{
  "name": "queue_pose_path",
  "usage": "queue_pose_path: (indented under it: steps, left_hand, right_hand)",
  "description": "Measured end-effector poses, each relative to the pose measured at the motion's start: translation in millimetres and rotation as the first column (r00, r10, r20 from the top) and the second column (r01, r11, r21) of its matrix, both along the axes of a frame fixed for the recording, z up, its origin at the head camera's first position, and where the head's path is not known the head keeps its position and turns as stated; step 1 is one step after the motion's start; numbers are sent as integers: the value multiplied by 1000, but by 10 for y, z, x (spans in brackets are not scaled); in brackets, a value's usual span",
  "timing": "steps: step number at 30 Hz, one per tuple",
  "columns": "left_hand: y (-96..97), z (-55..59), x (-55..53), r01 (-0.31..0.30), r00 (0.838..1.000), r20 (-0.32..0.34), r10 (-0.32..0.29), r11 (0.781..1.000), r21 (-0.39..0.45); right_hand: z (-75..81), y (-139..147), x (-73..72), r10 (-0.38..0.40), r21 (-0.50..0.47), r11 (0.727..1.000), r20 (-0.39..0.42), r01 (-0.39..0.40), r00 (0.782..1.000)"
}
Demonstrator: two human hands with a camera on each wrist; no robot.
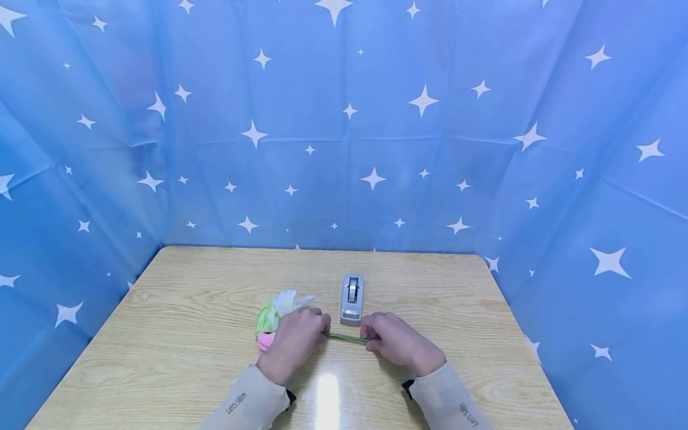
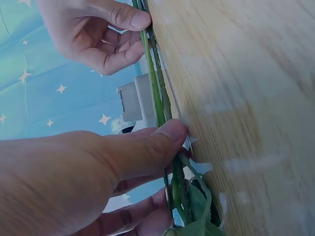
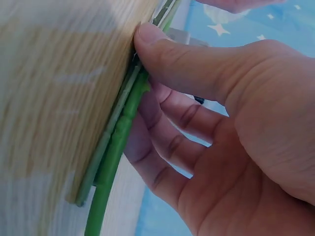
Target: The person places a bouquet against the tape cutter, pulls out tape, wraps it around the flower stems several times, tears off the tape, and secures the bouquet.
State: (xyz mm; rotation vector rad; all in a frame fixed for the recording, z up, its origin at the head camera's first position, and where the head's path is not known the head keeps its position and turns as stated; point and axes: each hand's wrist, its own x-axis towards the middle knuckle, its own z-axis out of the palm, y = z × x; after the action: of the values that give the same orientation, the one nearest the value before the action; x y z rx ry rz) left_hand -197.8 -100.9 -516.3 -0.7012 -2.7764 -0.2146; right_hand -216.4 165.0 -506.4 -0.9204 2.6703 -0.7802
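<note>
Several green flower stems (image 1: 346, 338) lie bunched side by side, just above the table. My left hand (image 1: 299, 338) pinches them between thumb and fingers near the blossoms, where leaves (image 2: 199, 201) show below the grip. Toward the cut ends, my right hand (image 1: 396, 340) pinches the same stems; their uneven ends (image 3: 81, 199) stick out past my thumb. White, green and pink artificial blossoms (image 1: 267, 319) spread out left of my left hand, partly hidden by it. Just beyond the stems stands a grey tape dispenser (image 1: 352, 301) with a roll in it, touched by neither hand.
The light wooden table (image 1: 204, 286) has rounded far corners. Blue curtains (image 1: 322, 179) with white stars hang behind it and along both sides. A bright reflection lies on the tabletop between my forearms.
</note>
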Motion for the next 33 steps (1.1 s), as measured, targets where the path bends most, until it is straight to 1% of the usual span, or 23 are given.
queue_pose_path:
  steps: [4,7,12,17,20,24,28,33]
  left_hand:
    - [6,19,11,0,1000,0,0,1000,-26]
    - [13,33,15,5,1000,6,-5,999,-39]
    - [22,44,32,15,1000,9,-14,999,-34]
    - [30,59,40,22,1000,-2,-22,999,-26]
    - [37,71,38,30,1000,-6,-30,1000,-7]
    - [51,79,29,39,999,-14,-39,999,29]
    - [85,80,10,26,1000,-7,-26,997,75]
    - [169,85,-19,-1,1000,13,-1,987,163]
  right_hand:
    - [11,21,3,-13,7,1000,-3,13,1000]
    - [30,30,11,-35,14,999,19,35,999]
    - [57,28,21,-78,41,996,51,76,996]
    - [78,38,9,-85,37,996,62,83,994]
    - [97,51,5,-90,26,996,51,89,995]
    - [111,47,-4,-122,14,992,-12,122,992]
    - [112,19,-26,-198,-22,980,-69,197,978]
    - [110,-33,-57,-306,-99,950,-80,297,949]
